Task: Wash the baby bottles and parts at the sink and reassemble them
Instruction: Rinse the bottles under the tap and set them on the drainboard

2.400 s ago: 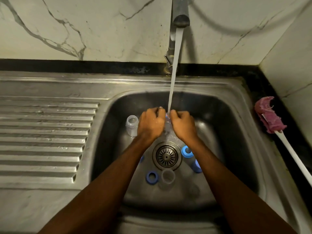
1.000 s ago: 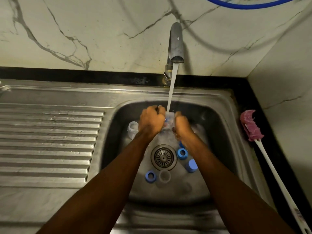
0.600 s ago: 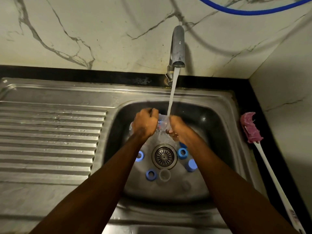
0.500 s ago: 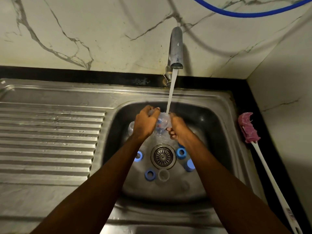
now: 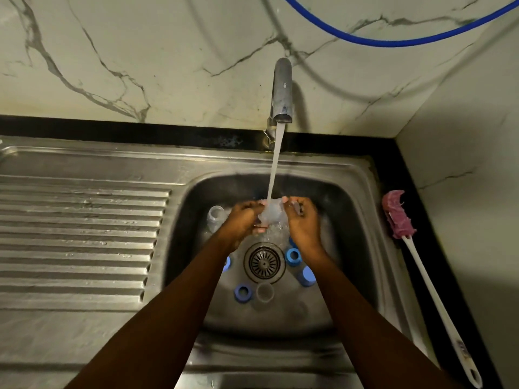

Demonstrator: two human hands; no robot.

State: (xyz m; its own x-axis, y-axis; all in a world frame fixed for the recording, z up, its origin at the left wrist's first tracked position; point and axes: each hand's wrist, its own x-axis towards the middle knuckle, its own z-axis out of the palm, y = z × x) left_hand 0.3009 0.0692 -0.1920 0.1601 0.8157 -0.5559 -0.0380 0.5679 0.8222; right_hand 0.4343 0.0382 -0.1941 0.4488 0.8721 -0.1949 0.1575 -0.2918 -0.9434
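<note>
Little has moved since a moment ago: the left hand (image 5: 243, 219) and right hand (image 5: 303, 223) stay under the tap (image 5: 282, 88), fingers curled round the clear bottle (image 5: 273, 213) from either side while water (image 5: 273, 169) runs onto it, over the steel sink (image 5: 252, 164). Blue rings (image 5: 243, 292) lie around the drain (image 5: 264, 262); a second clear bottle (image 5: 214, 217) sits near the basin's left wall. A ridged draining board (image 5: 78, 234) stretches left. On the black table (image 5: 389, 169) at right lies a pink-headed brush (image 5: 421, 265). A blue hose (image 5: 393, 42) crosses the marble wall (image 5: 140, 51).
</note>
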